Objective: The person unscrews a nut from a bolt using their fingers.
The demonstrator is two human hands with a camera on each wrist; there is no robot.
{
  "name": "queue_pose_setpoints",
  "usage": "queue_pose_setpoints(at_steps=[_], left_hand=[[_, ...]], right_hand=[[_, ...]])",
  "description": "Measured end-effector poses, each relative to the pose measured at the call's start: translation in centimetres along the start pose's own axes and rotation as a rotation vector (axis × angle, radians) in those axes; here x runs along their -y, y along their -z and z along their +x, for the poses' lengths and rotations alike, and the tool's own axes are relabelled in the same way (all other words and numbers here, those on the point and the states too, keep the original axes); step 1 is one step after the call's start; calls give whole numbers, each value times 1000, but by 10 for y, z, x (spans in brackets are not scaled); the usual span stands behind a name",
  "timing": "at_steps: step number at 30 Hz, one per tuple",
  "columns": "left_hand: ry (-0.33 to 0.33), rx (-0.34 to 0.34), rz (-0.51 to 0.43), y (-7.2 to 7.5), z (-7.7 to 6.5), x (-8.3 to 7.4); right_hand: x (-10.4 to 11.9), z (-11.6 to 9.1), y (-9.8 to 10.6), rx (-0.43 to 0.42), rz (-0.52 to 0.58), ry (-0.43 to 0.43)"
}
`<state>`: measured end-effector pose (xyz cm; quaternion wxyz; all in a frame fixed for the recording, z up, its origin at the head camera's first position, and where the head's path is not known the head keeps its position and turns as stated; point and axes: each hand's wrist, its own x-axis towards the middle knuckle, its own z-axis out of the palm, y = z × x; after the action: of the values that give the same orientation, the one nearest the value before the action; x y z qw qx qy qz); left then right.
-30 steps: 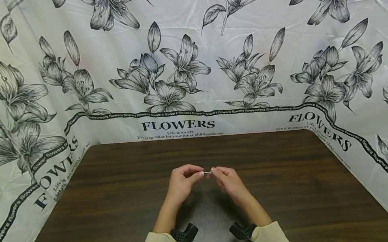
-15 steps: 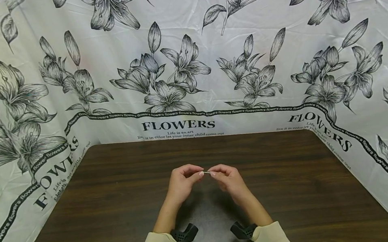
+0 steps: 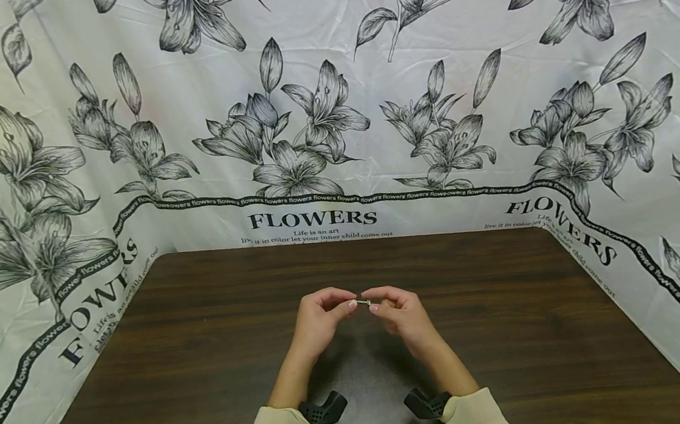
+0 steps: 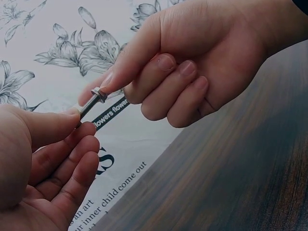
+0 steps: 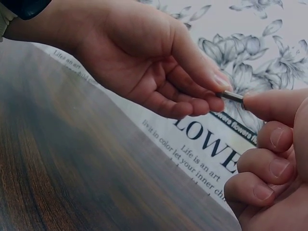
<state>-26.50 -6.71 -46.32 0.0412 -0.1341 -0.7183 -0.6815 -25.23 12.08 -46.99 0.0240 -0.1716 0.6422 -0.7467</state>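
Note:
A small silver bolt [image 3: 362, 302] with a threaded shank lies nearly level between my two hands above the table. My left hand [image 3: 318, 324] pinches the shank's end between thumb and forefinger, its other fingers loosely bent in the left wrist view. At the opposite end, a flanged hex piece [image 4: 99, 94] sits on the bolt; whether it is the head or a nut I cannot tell. The thumb and forefinger of my right hand [image 3: 407, 318] are around this end, the thumb touching it. That hand's remaining fingers curl into the palm.
Below the hands spreads a dark wood-grain table [image 3: 238, 368]. White cloth [image 3: 432, 28] printed with black flowers and lettering hangs around its back and sides. Each wrist wears a black camera mount [image 3: 324, 410].
The right thumb and forefinger have shifted around the bolt's flanged end, covering it half a second ago and spread slightly apart now. The left hand has held still.

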Motion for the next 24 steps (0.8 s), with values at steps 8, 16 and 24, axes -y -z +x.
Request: queue_pose_setpoints(at_steps=[8, 16, 24], left_hand=[[-29, 8, -11, -1, 0, -1], [-45, 15, 28, -2, -2, -2], [-32, 13, 43, -3, -2, -2]], right_hand=[[1, 2, -1, -48, -32, -81], [29, -5, -11, -24, -149, -175], [31, -6, -13, 7, -135, -198]])
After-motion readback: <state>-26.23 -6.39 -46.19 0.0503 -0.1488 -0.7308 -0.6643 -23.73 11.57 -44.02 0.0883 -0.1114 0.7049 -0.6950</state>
